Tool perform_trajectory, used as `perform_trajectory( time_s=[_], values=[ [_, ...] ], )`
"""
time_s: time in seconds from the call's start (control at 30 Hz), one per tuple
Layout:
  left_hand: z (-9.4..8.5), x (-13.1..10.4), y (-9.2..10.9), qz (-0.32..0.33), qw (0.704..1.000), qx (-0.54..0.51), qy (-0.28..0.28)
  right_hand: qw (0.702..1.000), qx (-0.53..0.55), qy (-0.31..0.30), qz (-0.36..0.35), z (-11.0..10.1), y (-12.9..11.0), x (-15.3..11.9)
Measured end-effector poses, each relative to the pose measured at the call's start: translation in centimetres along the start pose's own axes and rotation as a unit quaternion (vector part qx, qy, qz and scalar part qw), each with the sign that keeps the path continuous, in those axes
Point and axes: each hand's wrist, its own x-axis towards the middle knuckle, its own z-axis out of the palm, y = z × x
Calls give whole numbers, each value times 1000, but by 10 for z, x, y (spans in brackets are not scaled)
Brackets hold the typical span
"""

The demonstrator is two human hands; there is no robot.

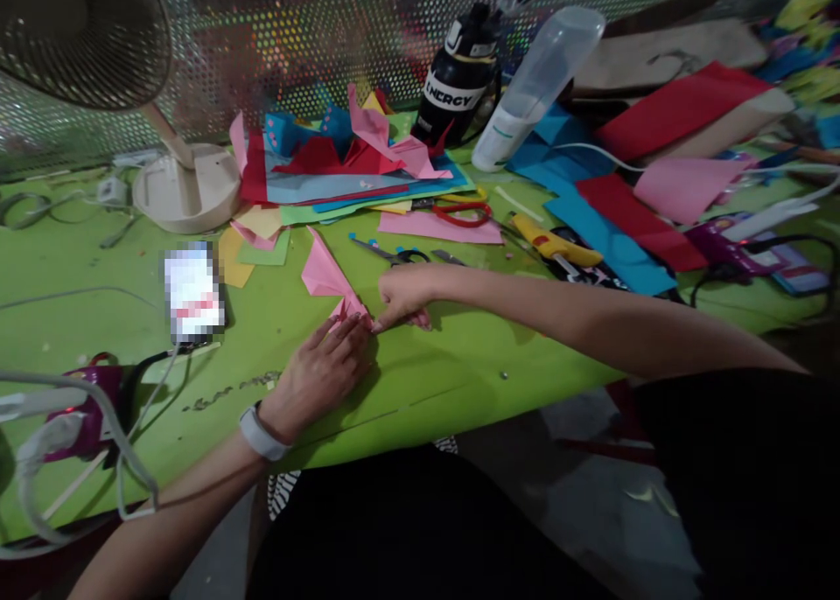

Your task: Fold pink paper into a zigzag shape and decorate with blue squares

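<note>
A folded pink paper (326, 272) lies on the green tabletop, its long pointed part reaching away from me. My left hand (325, 368) rests palm down on its near end, fingers stretched out and flat over the folds. From the right, my right hand (407, 294) comes in with its fingers curled, one fingertip pressing the paper's edge beside my left fingertips. A bit of pink shows under the right hand, but I cannot tell whether it is paper. Just beyond that hand lie dark-handled scissors (397, 254).
Behind are red-handled scissors (463, 213), stacked coloured papers (315, 189), a black bottle (456, 80) and a clear bottle (542, 84). A yellow glue gun (555, 240) lies right. A phone (192, 294), a fan base (187, 193) and a cabled purple power strip (85, 408) occupy the left.
</note>
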Motion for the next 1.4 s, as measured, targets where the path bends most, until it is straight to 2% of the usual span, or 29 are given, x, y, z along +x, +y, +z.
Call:
perform_trajectory(
  time_s=[0.37, 0.63, 0.8, 0.87, 0.93, 1.0, 1.03, 1.1, 1.2, 1.3, 1.4],
  values=[
    [-7, -10, 5, -28, 999, -21, -5, 999, 35, -3, -4, 1, 0, -1],
    [-16, -22, 14, -77, 997, -13, -8, 999, 47, 5, -7, 4, 5, 1],
    [-16, -38, 15, -112, 992, 37, 37, 995, 73, 55, -45, 15, 7, -7],
    [-17, -40, 15, -123, 989, 49, 63, 988, 80, 117, -65, 14, 5, -10],
    [-19, -38, 16, -129, 987, 47, 79, 966, 27, 242, -91, 9, 3, -9],
    [-21, -34, 18, -126, 988, 36, 85, 917, -81, 370, -122, -1, 2, 0],
    [-22, -31, 20, -123, 988, 30, 87, 891, -140, 409, -140, -6, 2, 7],
    [-23, -27, 23, -118, 989, 21, 89, 852, -233, 431, -188, -16, 1, 21],
    [-27, -28, 27, -115, 989, 10, 93, 813, -314, 414, -265, -25, -3, 39],
    [-35, -35, 30, -124, 986, 0, 114, 792, -347, 401, -302, -28, -8, 45],
    [-44, -44, 32, -136, 980, -8, 146, 783, -331, 407, -335, -22, -16, 38]
  ],
)
